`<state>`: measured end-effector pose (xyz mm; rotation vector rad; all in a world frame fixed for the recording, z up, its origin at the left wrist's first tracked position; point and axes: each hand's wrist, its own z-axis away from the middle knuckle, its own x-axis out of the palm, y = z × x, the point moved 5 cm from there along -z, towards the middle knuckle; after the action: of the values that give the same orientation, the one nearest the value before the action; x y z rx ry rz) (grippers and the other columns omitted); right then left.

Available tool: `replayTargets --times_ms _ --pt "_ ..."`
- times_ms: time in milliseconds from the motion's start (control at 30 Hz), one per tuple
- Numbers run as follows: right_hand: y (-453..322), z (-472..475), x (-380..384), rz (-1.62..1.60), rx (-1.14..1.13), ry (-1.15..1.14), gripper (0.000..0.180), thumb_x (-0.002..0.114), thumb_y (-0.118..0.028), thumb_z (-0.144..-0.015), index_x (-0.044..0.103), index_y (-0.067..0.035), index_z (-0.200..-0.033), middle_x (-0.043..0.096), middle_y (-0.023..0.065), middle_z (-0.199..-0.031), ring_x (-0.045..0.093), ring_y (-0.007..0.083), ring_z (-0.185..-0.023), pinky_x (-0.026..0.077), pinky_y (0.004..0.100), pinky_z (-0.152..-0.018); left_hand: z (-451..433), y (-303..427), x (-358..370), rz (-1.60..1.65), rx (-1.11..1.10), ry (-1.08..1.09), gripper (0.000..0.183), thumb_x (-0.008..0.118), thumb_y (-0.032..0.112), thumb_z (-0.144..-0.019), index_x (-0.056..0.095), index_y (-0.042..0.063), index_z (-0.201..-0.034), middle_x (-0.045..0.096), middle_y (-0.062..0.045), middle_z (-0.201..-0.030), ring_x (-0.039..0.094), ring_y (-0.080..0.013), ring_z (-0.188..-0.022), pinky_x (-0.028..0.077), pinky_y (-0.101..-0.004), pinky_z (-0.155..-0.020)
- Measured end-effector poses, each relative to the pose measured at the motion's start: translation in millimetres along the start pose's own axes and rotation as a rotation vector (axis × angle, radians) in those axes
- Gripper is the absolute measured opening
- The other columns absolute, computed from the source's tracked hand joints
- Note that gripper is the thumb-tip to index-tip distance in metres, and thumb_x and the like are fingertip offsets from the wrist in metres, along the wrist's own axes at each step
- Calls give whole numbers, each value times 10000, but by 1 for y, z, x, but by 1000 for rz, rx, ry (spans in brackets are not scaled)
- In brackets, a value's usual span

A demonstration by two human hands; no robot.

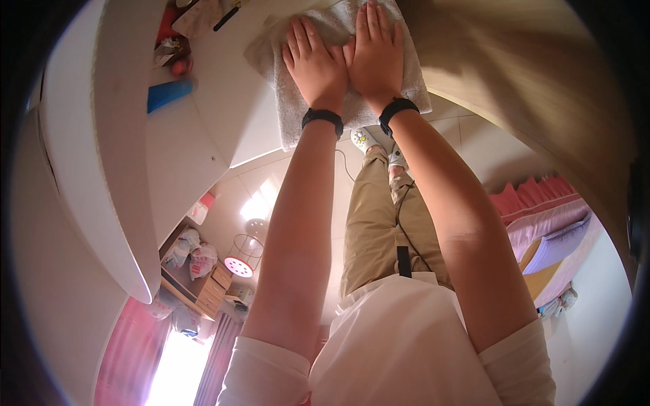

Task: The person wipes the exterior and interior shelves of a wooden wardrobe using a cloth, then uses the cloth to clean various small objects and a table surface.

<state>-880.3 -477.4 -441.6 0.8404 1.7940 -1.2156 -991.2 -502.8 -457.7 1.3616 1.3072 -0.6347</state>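
Note:
A light grey towel [299,116] lies over a white surface at the top of the head view, with its lower part hanging past the front edge. My left hand [317,66] rests palm down on the towel, fingers extended and slightly apart. Beside it my right hand [376,56] also presses flat on the cloth, the two thumbs touching or nearly so. Neither hand grasps the towel. Each wrist wears a black band.
A blue object [170,95], a small red item [182,66] and a black stick-like item [227,16] lie on the white surface [218,101] at left. A wooden panel [508,76] stands at right. A thin cable runs down my front.

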Motion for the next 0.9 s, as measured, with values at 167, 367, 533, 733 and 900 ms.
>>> replayTargets --times_ms 167,367,533,733,900 --pt "-1 -2 5 25 -2 21 688 500 -306 -971 373 35 -1554 359 197 -1638 278 315 -1548 195 512 -1258 -4 -1 0 19 -30 40 666 525 267 -912 442 5 -1518 429 -176 -1599 372 -329 -1495 263 -521 -1223" --pt "5 3 12 133 16 12 635 502 -295 -982 418 -7 -1541 393 150 -1632 308 273 -1540 226 522 -1243 -7 2 0 1 11 -20 614 517 233 -927 481 32 -1507 447 -144 -1599 377 -306 -1499 275 -509 -1225" --pt "5 -2 17 89 85 1 673 543 -372 -970 426 -25 -1535 389 133 -1636 294 253 -1547 207 511 -1249 -30 10 4 110 312 -165 612 545 166 -918 472 35 -1512 452 -121 -1598 381 -306 -1495 293 -488 -1236" --pt "6 -20 21 90 199 87 702 575 -412 -949 448 -9 -1509 401 145 -1623 280 263 -1553 201 512 -1247 -63 17 5 249 389 -162 623 604 82 -838 531 26 -1454 517 -108 -1538 442 -294 -1445 364 -458 -1200" --pt "3 -40 17 59 217 126 657 540 -373 -978 441 5 -1505 413 155 -1614 298 272 -1543 211 513 -1238 -80 17 7 244 383 -210 596 539 206 -925 484 -5 -1480 482 -173 -1547 420 -340 -1449 321 -456 -1223"
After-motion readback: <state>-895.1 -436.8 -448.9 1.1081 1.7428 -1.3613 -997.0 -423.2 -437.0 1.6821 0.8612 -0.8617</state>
